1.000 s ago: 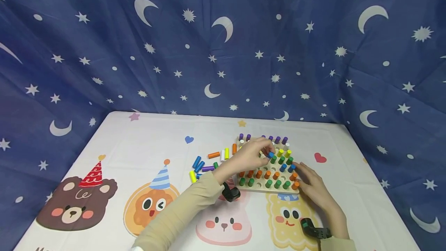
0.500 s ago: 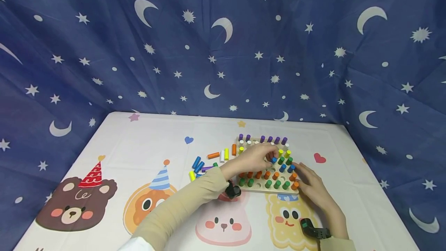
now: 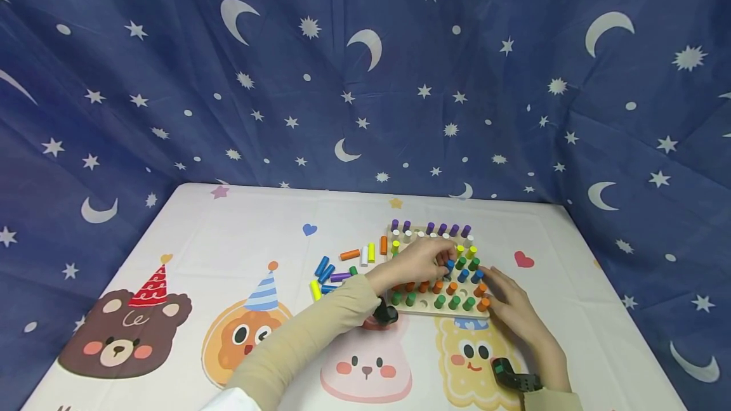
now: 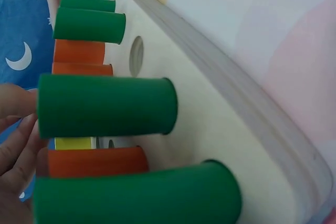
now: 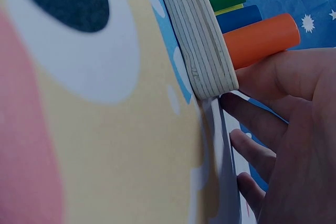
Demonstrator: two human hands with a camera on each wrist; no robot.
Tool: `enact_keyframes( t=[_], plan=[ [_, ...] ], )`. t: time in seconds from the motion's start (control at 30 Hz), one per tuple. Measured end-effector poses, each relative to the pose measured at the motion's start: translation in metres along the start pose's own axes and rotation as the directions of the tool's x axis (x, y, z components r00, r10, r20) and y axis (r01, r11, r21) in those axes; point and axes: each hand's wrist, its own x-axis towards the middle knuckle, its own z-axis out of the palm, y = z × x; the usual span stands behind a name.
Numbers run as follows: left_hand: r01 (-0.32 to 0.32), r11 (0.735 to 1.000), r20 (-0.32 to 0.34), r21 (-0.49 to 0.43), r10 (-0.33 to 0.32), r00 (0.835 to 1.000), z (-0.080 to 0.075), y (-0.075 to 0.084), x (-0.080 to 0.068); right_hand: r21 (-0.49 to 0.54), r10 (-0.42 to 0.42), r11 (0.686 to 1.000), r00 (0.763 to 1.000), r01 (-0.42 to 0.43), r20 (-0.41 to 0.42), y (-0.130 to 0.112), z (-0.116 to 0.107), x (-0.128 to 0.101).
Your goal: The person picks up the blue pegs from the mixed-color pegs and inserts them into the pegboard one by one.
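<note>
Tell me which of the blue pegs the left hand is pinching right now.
The left hand pinches the blue peg standing on the wooden pegboard, left of the other upright blue pegs. The loose blue pegs lie on the tablecloth.

The left hand (image 3: 419, 262) has lowered the blue peg (image 3: 450, 264) onto the board (image 3: 425, 309).

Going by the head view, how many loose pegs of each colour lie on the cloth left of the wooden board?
blue pegs: 3 (one partly hidden)
orange pegs: 2
yellow pegs: 2
white peg: 1
purple peg: 1
green peg: 1
Total: 10, as far as this view shows
</note>
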Motion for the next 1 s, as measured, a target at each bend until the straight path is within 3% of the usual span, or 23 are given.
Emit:
enact_keyframes(
  t=[0.57, 1.0],
  plan=[
    [0.010, 0.988, 0.012, 0.157, -0.012, 1.000, 0.0080, -0.0026, 0.0050, -0.018, -0.001, 1.000, 1.000, 0.001, 0.001, 0.0009, 0.0005, 0.0016],
    [-0.013, 0.987, 0.004, 0.160, 0.012, 1.000, 0.0101, -0.0042, 0.0046, -0.008, 0.000, 1.000, 1.000, 0.000, 0.002, 0.0003, 0.0001, 0.0009]
  ],
)
